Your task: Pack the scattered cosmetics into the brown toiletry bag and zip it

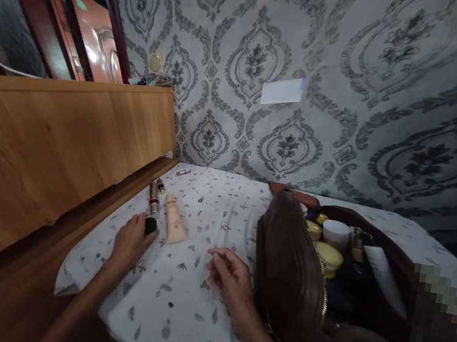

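My left hand [131,242] is closed around a small dark, round-topped container [150,225], its thumb and fingers on either side; its exact kind is hard to make out. Just beyond the fingers lies a silvery-brown cylindrical tube with a red band [154,199], near a tiny gold-and-dark bottle [160,186]. A peach squeeze tube [175,220] lies to the right of that hand. My right hand [229,282] hovers over the patterned sheet [180,303], fingers curled and thumb against the index finger, with nothing visible in it. Beside it sits an open brown handbag [292,263].
Inside the bag are a white jar [335,234], a yellow-lidded jar [328,256] and a white tube [384,276]. A small pink item [183,172] lies near the wall. The wooden headboard [69,150] borders the left side; patterned wallpaper [255,64] covers the wall behind.
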### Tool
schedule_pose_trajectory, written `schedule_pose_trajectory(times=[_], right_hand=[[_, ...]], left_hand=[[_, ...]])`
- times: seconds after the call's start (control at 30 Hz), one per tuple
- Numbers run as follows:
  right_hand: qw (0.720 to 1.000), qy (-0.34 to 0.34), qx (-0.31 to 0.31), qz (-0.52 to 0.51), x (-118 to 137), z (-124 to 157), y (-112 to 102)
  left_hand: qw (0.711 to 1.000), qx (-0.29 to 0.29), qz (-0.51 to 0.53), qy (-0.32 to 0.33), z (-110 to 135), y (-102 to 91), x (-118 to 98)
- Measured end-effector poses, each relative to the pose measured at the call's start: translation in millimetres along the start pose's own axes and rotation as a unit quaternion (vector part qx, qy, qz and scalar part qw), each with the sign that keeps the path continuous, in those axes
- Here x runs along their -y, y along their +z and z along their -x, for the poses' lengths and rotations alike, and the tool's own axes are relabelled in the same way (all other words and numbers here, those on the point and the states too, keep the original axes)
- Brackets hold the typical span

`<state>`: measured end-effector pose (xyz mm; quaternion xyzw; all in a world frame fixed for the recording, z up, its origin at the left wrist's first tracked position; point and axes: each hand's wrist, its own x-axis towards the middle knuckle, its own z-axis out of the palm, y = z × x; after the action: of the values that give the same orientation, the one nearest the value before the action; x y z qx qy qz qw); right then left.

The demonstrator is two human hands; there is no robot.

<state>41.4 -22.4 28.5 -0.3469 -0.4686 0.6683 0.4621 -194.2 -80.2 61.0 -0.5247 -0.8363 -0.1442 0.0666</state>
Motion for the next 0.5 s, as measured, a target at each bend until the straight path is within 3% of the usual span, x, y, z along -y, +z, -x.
schedule_pose_trajectory(times=[0.17, 0.33, 0.5], right_hand=[[1.0, -0.006, 0.006, -0.015, 0.0, 3.6, 2.0], [1.0, -0.023, 0.019, -0.008, -0.8, 6.9, 2.5], [0.997, -0.022, 0.069, -0.027, -0.7, 9.3, 3.7]], left_hand=[[0.983, 0.039, 0.176, -0.025, 2.7, -3.3, 12.1], [0.889, 0.074, 0.451, 0.013, 2.6, 2.9, 0.9], [0.825, 0.167, 0.533, 0.088, 10.7, 1.6, -39.6]])
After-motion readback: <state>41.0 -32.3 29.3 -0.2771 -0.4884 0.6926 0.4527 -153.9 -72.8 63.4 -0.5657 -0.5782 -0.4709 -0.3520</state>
